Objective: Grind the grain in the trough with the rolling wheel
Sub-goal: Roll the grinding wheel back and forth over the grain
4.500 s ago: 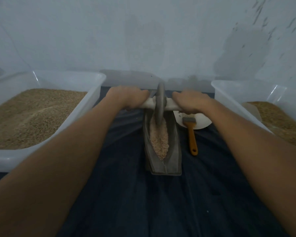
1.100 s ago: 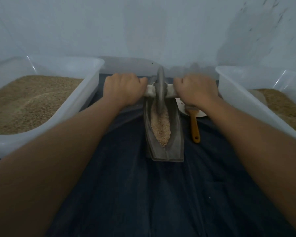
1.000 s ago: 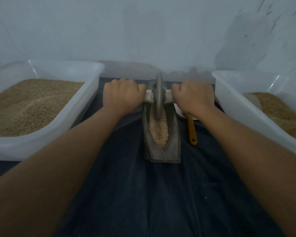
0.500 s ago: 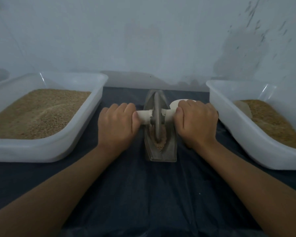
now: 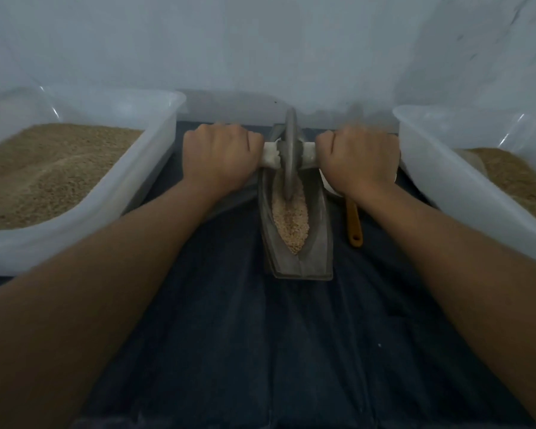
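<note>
A grey boat-shaped trough (image 5: 316, 239) lies lengthwise on the dark cloth, with pale crushed grain (image 5: 290, 218) in its groove. A grey rolling wheel (image 5: 290, 156) stands on edge at the trough's far end, on a pale axle handle (image 5: 271, 154) that sticks out on both sides. My left hand (image 5: 218, 157) grips the left end of the handle. My right hand (image 5: 358, 159) grips the right end. The wheel's lower rim sits in the grain.
A clear plastic tub (image 5: 155, 168) of brown grain stands at the left, and another tub (image 5: 440, 181) at the right. An orange-handled brush (image 5: 353, 221) lies right of the trough, partly under my right wrist. A wall runs close behind.
The wheel rolled from the trough's near part to its far end, both arms stretching forward. More grain shows in the near groove now, and the brush handle is in view again.
</note>
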`<state>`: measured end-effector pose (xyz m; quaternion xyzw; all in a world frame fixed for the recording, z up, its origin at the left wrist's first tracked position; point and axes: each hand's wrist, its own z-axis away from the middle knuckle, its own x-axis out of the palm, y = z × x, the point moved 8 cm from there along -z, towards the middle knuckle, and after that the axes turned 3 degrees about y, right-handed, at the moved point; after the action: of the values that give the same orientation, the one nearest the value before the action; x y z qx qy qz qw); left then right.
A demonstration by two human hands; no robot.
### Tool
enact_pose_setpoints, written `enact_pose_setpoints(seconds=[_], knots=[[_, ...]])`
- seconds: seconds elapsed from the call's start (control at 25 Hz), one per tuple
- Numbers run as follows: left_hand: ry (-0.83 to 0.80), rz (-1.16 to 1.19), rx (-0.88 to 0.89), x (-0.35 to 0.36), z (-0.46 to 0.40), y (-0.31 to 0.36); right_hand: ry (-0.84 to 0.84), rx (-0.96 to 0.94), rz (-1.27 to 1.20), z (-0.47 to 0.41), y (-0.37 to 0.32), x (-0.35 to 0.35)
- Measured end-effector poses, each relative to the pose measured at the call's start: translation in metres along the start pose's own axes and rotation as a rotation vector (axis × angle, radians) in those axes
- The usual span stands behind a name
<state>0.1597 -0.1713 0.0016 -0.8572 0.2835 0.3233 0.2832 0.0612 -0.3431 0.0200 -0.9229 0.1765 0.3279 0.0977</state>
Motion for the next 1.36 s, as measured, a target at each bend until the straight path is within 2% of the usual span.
enact_pose_setpoints(seconds=[0.12,0.28,0.56,0.68,0.8,0.84,0.92,0.96,1.04,1.2,1.28,1.36], knots=[[0.036,-0.057,0.004,-0.015,0.001,0.008,-0.039,0.038,-0.01,0.008,0.004,-0.001],[0.231,0.183,-0.205,-0.036,0.042,-0.001,0.107,-0.122,-0.013,0.039,-0.012,-0.035],[0.406,0.211,-0.148,-0.064,0.075,0.01,0.269,-0.21,-0.125,0.075,-0.011,-0.069],[0.39,0.203,-0.211,-0.057,0.066,0.003,0.252,-0.195,-0.109,0.063,-0.011,-0.06],[0.302,0.182,-0.247,-0.039,0.042,-0.003,0.15,-0.128,-0.034,0.042,-0.008,-0.033],[0.234,0.127,-0.208,-0.03,0.029,-0.002,0.105,-0.099,0.002,0.031,-0.006,-0.024],[-0.008,0.029,-0.097,-0.002,0.002,-0.002,0.02,-0.046,0.026,0.006,-0.005,-0.005],[-0.143,0.047,-0.096,0.01,-0.009,-0.007,-0.026,-0.032,0.019,-0.006,-0.004,0.002],[-0.284,0.104,-0.137,0.019,-0.019,-0.016,-0.093,-0.033,-0.013,-0.019,-0.005,0.01],[-0.156,-0.006,-0.063,-0.007,-0.003,0.003,-0.065,-0.01,0.014,0.004,-0.002,-0.004],[-0.073,0.032,-0.141,-0.03,0.017,0.008,-0.059,-0.021,-0.015,0.029,-0.005,-0.019],[0.022,0.156,-0.201,-0.055,0.04,0.008,0.022,-0.06,-0.115,0.054,-0.008,-0.047]])
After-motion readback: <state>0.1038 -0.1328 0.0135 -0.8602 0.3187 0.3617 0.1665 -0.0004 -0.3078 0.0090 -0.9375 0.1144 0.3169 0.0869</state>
